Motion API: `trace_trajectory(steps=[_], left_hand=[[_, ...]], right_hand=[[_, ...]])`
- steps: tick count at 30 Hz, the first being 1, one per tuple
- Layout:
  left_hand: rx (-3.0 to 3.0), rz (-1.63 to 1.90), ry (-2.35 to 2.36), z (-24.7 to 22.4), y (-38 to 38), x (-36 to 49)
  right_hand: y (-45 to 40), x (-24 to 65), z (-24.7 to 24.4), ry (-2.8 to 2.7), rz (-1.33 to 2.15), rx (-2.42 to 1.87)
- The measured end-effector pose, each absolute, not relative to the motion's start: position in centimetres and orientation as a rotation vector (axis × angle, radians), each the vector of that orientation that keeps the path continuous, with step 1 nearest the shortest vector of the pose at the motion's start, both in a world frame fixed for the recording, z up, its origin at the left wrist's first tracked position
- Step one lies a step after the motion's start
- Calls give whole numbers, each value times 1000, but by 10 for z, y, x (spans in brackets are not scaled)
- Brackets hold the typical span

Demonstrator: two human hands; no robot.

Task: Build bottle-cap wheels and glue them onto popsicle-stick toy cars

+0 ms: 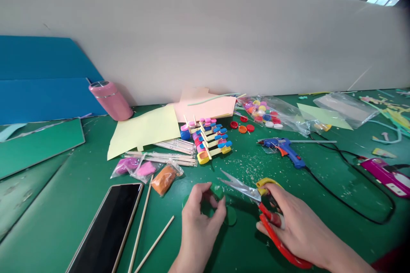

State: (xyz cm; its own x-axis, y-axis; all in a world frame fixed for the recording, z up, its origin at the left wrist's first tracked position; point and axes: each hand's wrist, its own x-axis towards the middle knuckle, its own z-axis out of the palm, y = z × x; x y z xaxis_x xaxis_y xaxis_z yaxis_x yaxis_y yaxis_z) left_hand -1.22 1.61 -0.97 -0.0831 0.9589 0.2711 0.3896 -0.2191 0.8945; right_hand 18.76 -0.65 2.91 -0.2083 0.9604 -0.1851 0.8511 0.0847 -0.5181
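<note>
My left hand [200,222] is low in the middle, its thumb and fingers curled round a small green disc [218,192] that is hard to tell from the green table. Another green disc [231,216] lies flat just right of the thumb. Scissors [241,188] with red and yellow handles are held in my right hand [293,222]. Their blades are parted and point up and left, just beyond the left fingertips. Beyond them stands a row of clothespins and small sticks [209,138] with coloured clay ends.
A phone [107,226], wooden sticks [141,222] and bagged clay [164,179] lie left. Blue glue gun [285,149] and its black cable are right. Bottle caps [242,129], yellow paper [145,130] and a pink bottle [112,100] are farther back, before a white panel [205,34].
</note>
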Motion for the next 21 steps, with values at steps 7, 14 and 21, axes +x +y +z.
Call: trace_trajectory(steps=[7, 14, 21], left_hand=[[1769, 1319, 1507, -15, 18, -16], [1510, 1371, 1402, -11, 19, -14], [1655, 1352, 1534, -5, 17, -18]], right_hand=[[-9, 186, 21, -2303, 551, -1829], [-11, 185, 18, -2296, 565, -1834], [-10, 182, 20, -2293, 555, -1851]])
